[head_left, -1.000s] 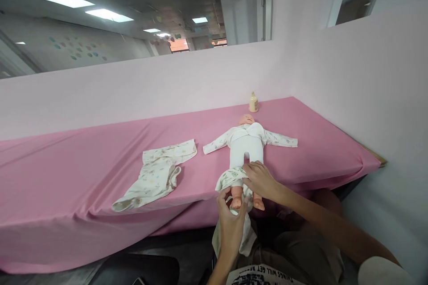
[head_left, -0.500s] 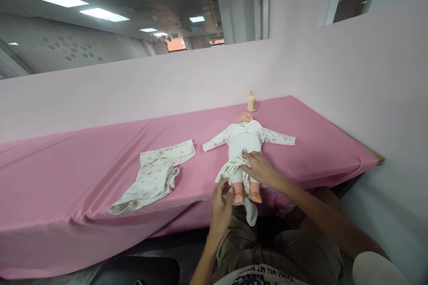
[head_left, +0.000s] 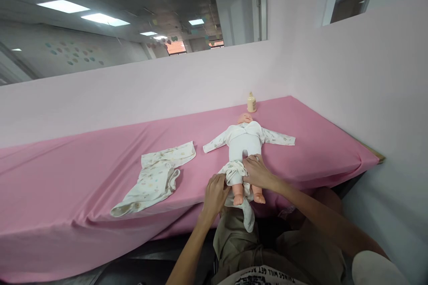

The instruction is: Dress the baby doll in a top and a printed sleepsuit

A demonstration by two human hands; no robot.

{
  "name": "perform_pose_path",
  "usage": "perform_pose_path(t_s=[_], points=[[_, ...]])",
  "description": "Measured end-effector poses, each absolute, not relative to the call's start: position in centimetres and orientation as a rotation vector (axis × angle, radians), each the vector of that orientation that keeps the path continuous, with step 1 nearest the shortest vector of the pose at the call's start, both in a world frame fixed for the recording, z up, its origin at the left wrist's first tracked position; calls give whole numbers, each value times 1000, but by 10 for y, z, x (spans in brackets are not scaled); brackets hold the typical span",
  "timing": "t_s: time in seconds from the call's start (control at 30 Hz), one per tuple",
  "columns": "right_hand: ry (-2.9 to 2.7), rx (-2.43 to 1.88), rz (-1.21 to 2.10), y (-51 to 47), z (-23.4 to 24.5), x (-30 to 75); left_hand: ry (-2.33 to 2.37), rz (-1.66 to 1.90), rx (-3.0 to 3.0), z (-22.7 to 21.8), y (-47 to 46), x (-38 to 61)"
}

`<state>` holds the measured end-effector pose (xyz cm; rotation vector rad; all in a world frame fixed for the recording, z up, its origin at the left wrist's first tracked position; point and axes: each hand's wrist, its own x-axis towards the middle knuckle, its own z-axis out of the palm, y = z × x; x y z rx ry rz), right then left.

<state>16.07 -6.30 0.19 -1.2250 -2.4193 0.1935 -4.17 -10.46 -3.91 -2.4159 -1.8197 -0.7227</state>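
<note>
A baby doll (head_left: 245, 142) lies on its back on the pink-covered table, feet toward me, its arms spread in printed sleeves. Bunched white printed baby trousers (head_left: 235, 169) wrap around the doll's left-of-picture leg, and one end hangs past the feet over the table edge. My left hand (head_left: 216, 193) is closed on the cloth beside that leg, its fingertips partly hidden. My right hand (head_left: 257, 171) lies over the other leg, fingers curled on the gathered cloth between the legs. The doll's bare feet stick out below the cloth.
Another printed baby garment (head_left: 154, 180) lies spread to the left of the doll. A cream pump bottle (head_left: 252, 102) stands behind the doll's head by the wall. The pink tablecloth (head_left: 83, 169) drapes over the front edge; a wall (head_left: 394, 98) closes off the right.
My left hand has moved left and up along the outside of the leg, its fingers closing on the cloth. My right hand has shifted slightly down. The bunched cloth has changed shape.
</note>
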Motion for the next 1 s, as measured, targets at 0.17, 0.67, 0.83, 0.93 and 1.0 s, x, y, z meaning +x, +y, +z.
perform_pose_path(t_s=[0.17, 0.67, 0.83, 0.93, 1.0], points=[[-2376, -1300, 165, -62, -2, 160, -1802, -751, -2298, -29, -93, -44], [-1919, -1107, 477, -84, -10, 184, -1911, -756, -2623, 16, -95, -49], [-1447, -1266, 524, -128, -58, 204, -1465, -603, -2868, 57, -96, -2], [-1540, -1340, 700, -152, -99, 211, -1306, -137, -2954, 61, -74, 25], [-1675, -1333, 929, -160, -124, 211, -1290, 28, -2907, 56, -60, 36]])
